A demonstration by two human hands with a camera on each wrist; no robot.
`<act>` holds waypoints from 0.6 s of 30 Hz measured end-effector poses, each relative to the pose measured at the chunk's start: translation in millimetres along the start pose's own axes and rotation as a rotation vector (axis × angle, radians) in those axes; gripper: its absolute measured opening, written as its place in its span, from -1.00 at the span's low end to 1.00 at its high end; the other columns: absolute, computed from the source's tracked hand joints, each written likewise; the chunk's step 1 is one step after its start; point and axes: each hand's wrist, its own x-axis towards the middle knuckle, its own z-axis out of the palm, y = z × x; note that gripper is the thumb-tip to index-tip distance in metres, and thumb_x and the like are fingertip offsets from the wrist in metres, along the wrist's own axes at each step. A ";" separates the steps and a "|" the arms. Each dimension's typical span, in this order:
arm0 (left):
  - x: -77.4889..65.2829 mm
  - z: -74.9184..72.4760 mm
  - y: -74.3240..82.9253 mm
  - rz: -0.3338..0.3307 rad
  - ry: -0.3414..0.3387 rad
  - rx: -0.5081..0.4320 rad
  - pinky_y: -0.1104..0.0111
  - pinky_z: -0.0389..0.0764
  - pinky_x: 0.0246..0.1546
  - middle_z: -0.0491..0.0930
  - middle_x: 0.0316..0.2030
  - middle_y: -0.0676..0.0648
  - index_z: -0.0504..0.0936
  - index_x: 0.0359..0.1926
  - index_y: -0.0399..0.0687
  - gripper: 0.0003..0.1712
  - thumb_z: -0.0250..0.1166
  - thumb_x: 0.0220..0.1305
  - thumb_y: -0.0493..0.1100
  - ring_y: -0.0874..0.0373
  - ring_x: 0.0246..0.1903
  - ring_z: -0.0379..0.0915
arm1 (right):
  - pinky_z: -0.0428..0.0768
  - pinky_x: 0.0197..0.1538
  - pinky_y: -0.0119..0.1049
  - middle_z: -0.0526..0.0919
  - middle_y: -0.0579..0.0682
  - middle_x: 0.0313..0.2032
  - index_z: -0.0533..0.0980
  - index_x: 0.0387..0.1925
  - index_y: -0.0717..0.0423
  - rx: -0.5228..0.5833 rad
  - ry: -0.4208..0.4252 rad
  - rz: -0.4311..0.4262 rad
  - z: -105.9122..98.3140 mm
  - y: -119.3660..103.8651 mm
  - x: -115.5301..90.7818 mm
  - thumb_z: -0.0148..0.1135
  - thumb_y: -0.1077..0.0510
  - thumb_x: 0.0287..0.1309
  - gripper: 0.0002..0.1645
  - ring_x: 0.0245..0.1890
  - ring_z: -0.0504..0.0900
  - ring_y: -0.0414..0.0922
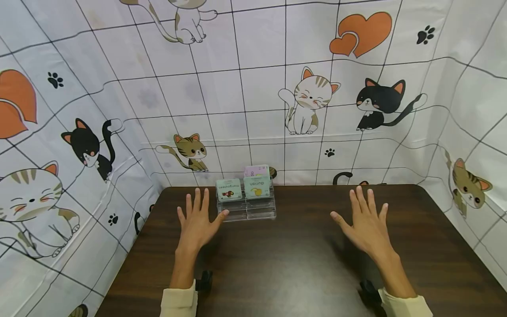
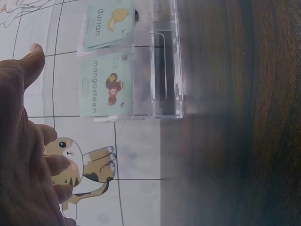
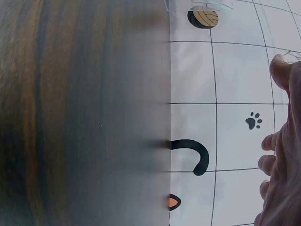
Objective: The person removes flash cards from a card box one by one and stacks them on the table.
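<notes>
My left hand (image 1: 196, 226) is held over the table's left part with its fingers spread, holding nothing. Close to its thumb stands a clear plastic tiered card holder (image 1: 261, 210). In it are a green mangosteen card (image 1: 229, 190), a green durian card (image 1: 256, 186) and, behind that one, a lilac card (image 1: 256, 170) whose print is partly covered. The left wrist view shows the mangosteen card (image 2: 107, 84) and durian card (image 2: 109, 23) side by side. Over the right part of the table, my right hand (image 1: 366, 222) is spread too, with nothing in it.
The dark wooden table (image 1: 285, 264) reaches back to a white curtain (image 1: 261, 97) printed with cats, hearts and paw marks, which also hangs along both sides. Black bands (image 1: 204, 281) sit at both wrists, beside cream sleeves (image 1: 179, 301).
</notes>
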 end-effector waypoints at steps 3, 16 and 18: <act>1.1 0.6 -1.6 -0.009 -0.010 -0.003 -0.48 -0.50 0.57 -0.41 0.76 -0.18 -0.25 0.78 0.09 0.24 0.09 0.45 0.59 -0.32 0.73 -0.61 | -0.57 0.53 0.59 -0.29 0.26 0.74 -0.17 0.74 0.24 0.006 -0.002 -0.003 2.5 -0.2 2.1 -0.01 -0.46 0.55 0.20 0.73 -0.51 0.27; 7.5 5.3 -1.7 -0.011 -0.003 -0.035 -0.44 -0.27 0.62 -0.35 0.76 -0.22 -0.21 0.78 0.03 0.24 0.16 0.45 0.54 -0.36 0.73 -0.47 | -0.45 0.58 0.57 -0.23 0.26 0.74 -0.15 0.74 0.22 0.039 -0.030 -0.051 16.2 -16.9 11.9 0.03 -0.45 0.54 0.20 0.74 -0.40 0.31; 8.3 6.7 -2.3 -0.012 -0.006 -0.036 -0.42 -0.23 0.63 -0.34 0.76 -0.22 -0.22 0.78 0.02 0.24 0.16 0.45 0.53 -0.35 0.73 -0.45 | -0.41 0.59 0.57 -0.22 0.26 0.74 -0.15 0.74 0.21 0.042 -0.043 -0.057 20.6 -19.5 12.2 0.04 -0.45 0.54 0.20 0.74 -0.38 0.32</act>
